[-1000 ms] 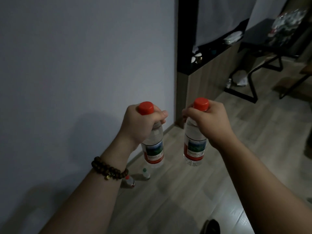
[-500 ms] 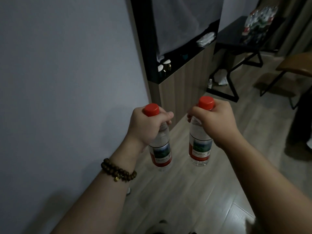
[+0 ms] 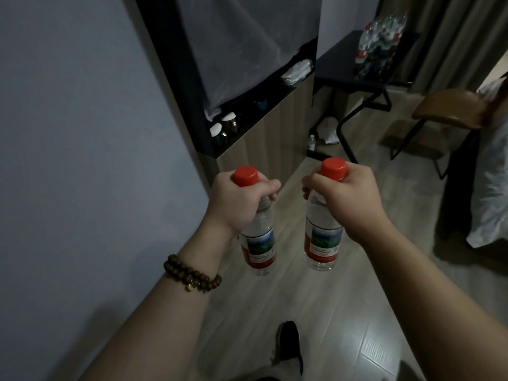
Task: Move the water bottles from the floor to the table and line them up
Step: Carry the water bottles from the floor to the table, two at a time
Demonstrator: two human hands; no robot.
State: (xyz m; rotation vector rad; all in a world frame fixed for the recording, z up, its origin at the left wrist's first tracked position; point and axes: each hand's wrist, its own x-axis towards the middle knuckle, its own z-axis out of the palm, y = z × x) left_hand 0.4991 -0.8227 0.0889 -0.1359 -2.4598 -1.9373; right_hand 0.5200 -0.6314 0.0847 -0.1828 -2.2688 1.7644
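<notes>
I carry two clear water bottles with red caps and red-green labels, held upright above the wooden floor. My left hand [image 3: 237,204] grips the neck of the left bottle [image 3: 259,247]. My right hand [image 3: 347,200] grips the neck of the right bottle [image 3: 323,243]. Far ahead at the upper right stands a black table [image 3: 343,70]. Several water bottles [image 3: 380,34] are grouped on its far end.
A grey wall runs along my left. A wood-fronted cabinet [image 3: 264,133] with a black counter and cups lies ahead. A small bottle [image 3: 311,141] stands on the floor under the table. A brown chair [image 3: 450,108] and white bedding [image 3: 492,188] are at the right. My shoe [image 3: 287,345] shows below.
The view has swung right and forward along the wall: the cabinet and table are nearer, the small bottles on the floor by the wall have left view. Both hands still hold their bottles.
</notes>
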